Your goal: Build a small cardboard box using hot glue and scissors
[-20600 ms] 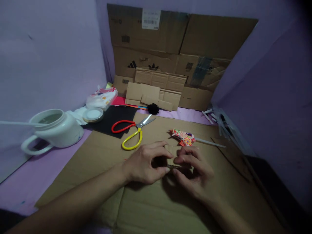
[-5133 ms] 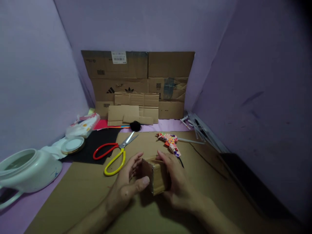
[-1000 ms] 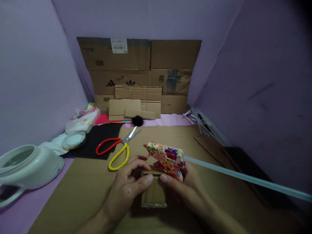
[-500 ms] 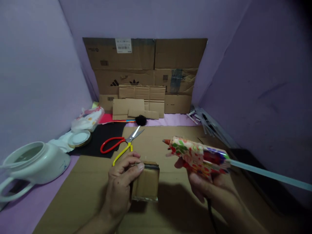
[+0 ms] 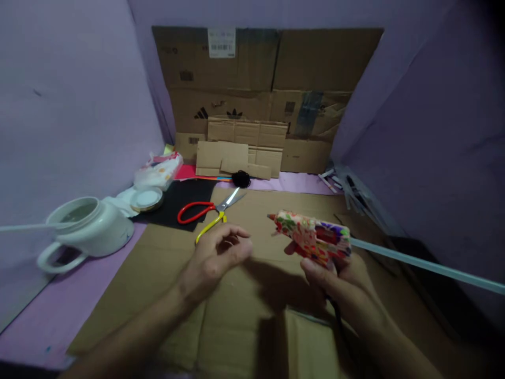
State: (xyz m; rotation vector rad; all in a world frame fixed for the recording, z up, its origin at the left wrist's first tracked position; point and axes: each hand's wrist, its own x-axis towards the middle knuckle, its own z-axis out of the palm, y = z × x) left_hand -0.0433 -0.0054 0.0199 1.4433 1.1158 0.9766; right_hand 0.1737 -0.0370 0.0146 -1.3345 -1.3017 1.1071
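Note:
A glue gun [image 5: 311, 237] wrapped in floral paper is gripped in my right hand [image 5: 343, 284], its nozzle pointing left and a long pale glue stick [image 5: 426, 266] sticking out behind. My left hand [image 5: 221, 252] hovers over the cardboard sheet [image 5: 165, 300] with its fingers curled and apart, holding nothing. Just beyond it lie scissors [image 5: 216, 213] with one red and one yellow handle. The small cardboard box [image 5: 313, 345] stands near the bottom edge, below my right hand, partly cut off by the frame.
To the left are a white teapot [image 5: 94, 231], a round lid [image 5: 145, 199] and black paper [image 5: 185, 197]. Black yarn [image 5: 241, 179] and cardboard pieces [image 5: 223, 157] sit at the back. Several clear sticks [image 5: 355, 197] lie at the right.
My left hand has let go of the small cardboard box, which is now lower and to the right. The glue gun stays in my right hand. The camera view has shifted.

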